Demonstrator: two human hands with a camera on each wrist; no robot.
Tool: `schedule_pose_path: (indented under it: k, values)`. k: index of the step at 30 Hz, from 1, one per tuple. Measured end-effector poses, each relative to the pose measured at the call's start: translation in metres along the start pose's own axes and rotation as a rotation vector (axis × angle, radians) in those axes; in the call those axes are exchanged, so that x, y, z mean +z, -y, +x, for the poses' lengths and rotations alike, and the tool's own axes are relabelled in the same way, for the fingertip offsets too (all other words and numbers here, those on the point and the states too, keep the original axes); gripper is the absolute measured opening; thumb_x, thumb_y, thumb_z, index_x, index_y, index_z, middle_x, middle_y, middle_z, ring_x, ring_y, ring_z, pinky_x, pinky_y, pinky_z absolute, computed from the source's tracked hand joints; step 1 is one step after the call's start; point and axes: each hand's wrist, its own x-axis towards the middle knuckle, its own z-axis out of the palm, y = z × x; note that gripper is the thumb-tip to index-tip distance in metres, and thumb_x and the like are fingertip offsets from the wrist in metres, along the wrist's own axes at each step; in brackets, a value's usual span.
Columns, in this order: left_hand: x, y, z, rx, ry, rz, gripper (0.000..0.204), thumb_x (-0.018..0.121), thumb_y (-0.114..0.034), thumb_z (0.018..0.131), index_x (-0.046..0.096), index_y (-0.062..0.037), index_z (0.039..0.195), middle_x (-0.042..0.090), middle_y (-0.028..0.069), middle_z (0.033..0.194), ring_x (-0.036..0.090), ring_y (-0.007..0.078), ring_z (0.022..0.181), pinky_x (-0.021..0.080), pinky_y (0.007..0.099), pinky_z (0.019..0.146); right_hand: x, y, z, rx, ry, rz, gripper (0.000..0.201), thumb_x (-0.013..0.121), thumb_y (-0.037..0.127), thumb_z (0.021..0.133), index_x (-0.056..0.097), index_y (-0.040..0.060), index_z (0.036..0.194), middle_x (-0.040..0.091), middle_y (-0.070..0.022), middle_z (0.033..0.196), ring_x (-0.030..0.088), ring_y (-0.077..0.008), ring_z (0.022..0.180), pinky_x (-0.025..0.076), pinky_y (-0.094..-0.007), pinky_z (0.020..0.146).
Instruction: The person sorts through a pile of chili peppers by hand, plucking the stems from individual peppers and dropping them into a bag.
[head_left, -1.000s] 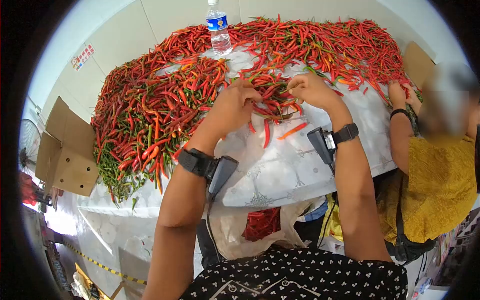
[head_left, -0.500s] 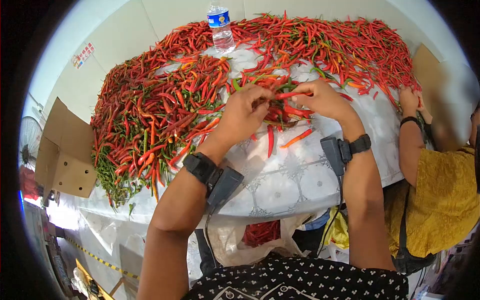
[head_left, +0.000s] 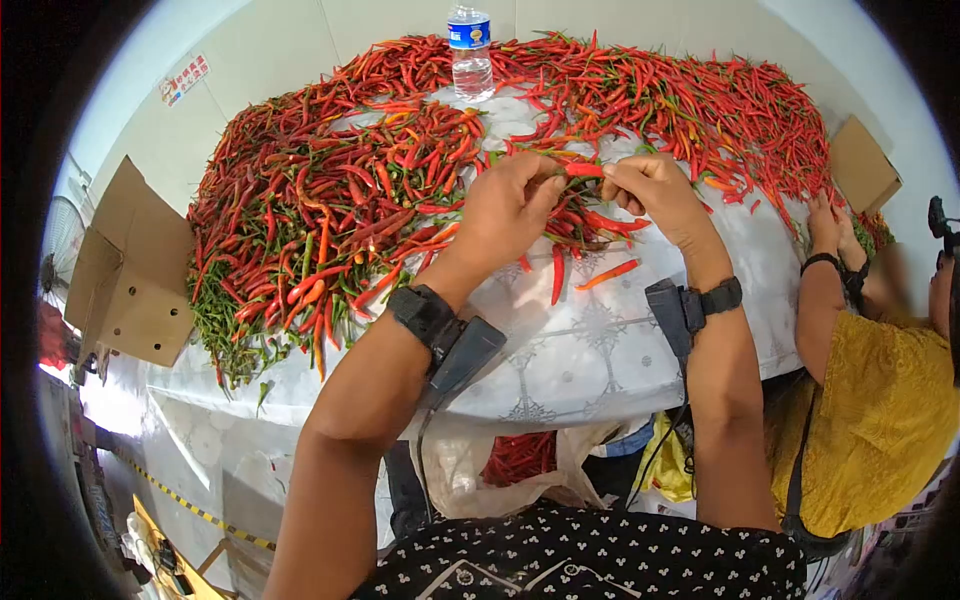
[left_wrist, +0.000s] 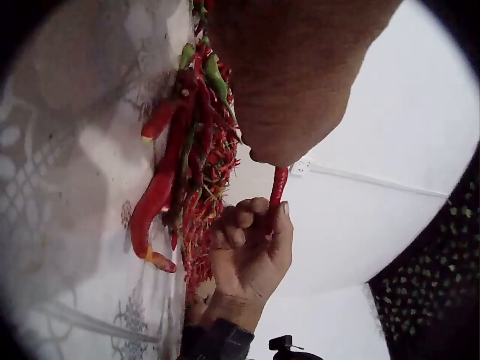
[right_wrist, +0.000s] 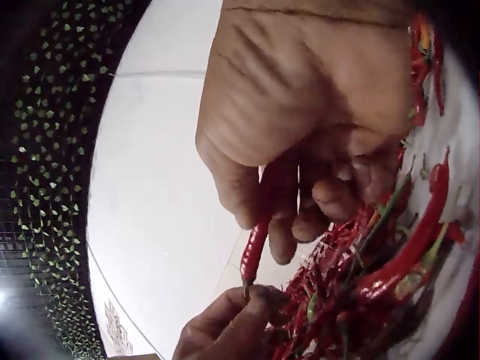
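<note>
A red chili pepper (head_left: 584, 170) is stretched between my two hands above a small pile of chilies (head_left: 575, 235). My right hand (head_left: 660, 195) pinches its body between thumb and fingers. At the pepper's stem end, the thumb and fingertips of my left hand (head_left: 508, 205) grip the green stem, as the right wrist view shows. In the left wrist view the same red chili (left_wrist: 278, 187) is partly hidden by the left hand. Below the hands lie a loose red chili (head_left: 558, 275) and an orange-red one (head_left: 607, 275) on the patterned white tablecloth (head_left: 590, 350).
A large heap of red and green chilies (head_left: 300, 200) covers the left, another heap (head_left: 700, 100) the back right. A water bottle (head_left: 471, 60) stands behind. A cardboard box (head_left: 145, 320) is at left, a sack (head_left: 570, 470) of chilies below the edge. A person in yellow (head_left: 870, 420) works at right.
My hands were apart over the small pile; the right hand has since picked up a red chili, and both hands now hold it. The head view has shifted slightly.
</note>
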Motion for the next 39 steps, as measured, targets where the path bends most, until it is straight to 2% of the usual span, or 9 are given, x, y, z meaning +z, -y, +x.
schedule_pose_path:
  k: [5,7,11,15,26,28,32,35,39]
  values:
    - [-0.002,0.0,0.0,-0.04,-0.043,-0.036,0.01,0.055,-0.01,0.081,0.057,-0.0012,0.086,0.059,0.0139,0.07,0.058,0.0276,0.062,0.045,0.0353,0.056,0.003,0.024,0.008,0.001,0.015,-0.128,0.034,0.058,0.028,0.081,0.059,0.0013,0.061,0.049,0.0001,0.052,0.042,-0.0048,0.047,0.031,-0.0204,0.043]
    - [-0.003,-0.003,0.0,-0.13,-0.056,-0.114,0.011,0.051,-0.009,0.085,0.056,-0.0001,0.091,0.057,0.0102,0.074,0.054,0.0144,0.066,0.043,0.0267,0.061,0.01,0.028,0.012,0.008,0.018,-0.141,0.033,0.057,0.027,0.082,0.058,0.0032,0.06,0.046,0.0015,0.051,0.041,-0.0047,0.047,0.03,-0.0206,0.042]
    - [-0.002,0.0,0.0,-0.164,-0.035,-0.167,0.013,0.05,-0.007,0.085,0.054,0.001,0.094,0.056,0.0077,0.074,0.052,0.0127,0.067,0.044,0.028,0.062,0.024,0.002,0.018,-0.044,-0.127,0.206,0.022,0.062,0.024,0.08,0.061,0.0016,0.079,0.05,0.0009,0.056,0.044,-0.0038,0.046,0.031,-0.0176,0.041]
    - [0.002,0.003,0.0,-0.129,0.004,-0.051,0.012,0.051,-0.007,0.084,0.055,0.0015,0.092,0.058,0.0128,0.074,0.056,0.0195,0.067,0.044,0.0302,0.062,0.039,-0.012,0.015,-0.123,-0.058,0.311,0.02,0.058,0.017,0.084,0.058,-0.002,0.087,0.054,-0.0015,0.062,0.048,-0.0058,0.047,0.037,-0.0194,0.042]
    - [0.003,0.001,0.0,-0.093,0.035,0.012,0.011,0.05,-0.008,0.084,0.054,0.0013,0.088,0.057,0.0143,0.071,0.056,0.0239,0.065,0.043,0.0321,0.059,0.043,-0.023,0.019,-0.026,-0.138,0.425,0.033,0.054,0.033,0.086,0.052,0.0023,0.072,0.052,-0.0029,0.057,0.046,-0.0083,0.045,0.036,-0.0222,0.041]
    - [0.003,-0.001,0.002,-0.09,0.049,-0.04,0.009,0.051,-0.004,0.08,0.054,0.0001,0.086,0.058,0.0176,0.073,0.058,0.0328,0.067,0.045,0.0373,0.059,0.043,-0.024,0.019,0.015,-0.109,0.506,0.034,0.053,0.035,0.086,0.051,0.0046,0.071,0.049,-0.0022,0.056,0.045,-0.0093,0.045,0.033,-0.0234,0.041]
    - [0.002,-0.004,0.002,-0.006,0.1,-0.088,0.01,0.05,-0.003,0.08,0.055,-0.0002,0.088,0.058,0.017,0.074,0.058,0.0313,0.067,0.045,0.0365,0.059,0.039,-0.022,0.017,0.102,-0.079,0.77,0.033,0.053,0.035,0.086,0.052,0.0057,0.07,0.047,-0.0022,0.055,0.045,-0.0107,0.046,0.033,-0.0247,0.041]
    - [0.003,0.001,0.001,-0.118,0.066,-0.238,0.012,0.048,-0.003,0.083,0.055,-0.0014,0.093,0.057,0.0101,0.072,0.054,0.0207,0.065,0.043,0.0287,0.062,0.037,-0.028,0.02,0.071,-0.03,0.804,0.032,0.053,0.033,0.086,0.052,0.0053,0.07,0.044,-0.002,0.054,0.046,-0.0122,0.046,0.034,-0.0257,0.042]
    - [-0.004,0.012,0.001,-0.128,-0.067,0.075,0.023,0.052,0.002,0.077,0.057,-0.0037,0.098,0.057,0.0101,0.084,0.056,0.0213,0.074,0.045,0.0284,0.068,0.036,-0.032,0.023,0.055,-0.081,0.776,0.034,0.052,0.033,0.087,0.053,0.003,0.07,0.048,-0.0041,0.055,0.047,-0.0129,0.046,0.034,-0.0254,0.043]
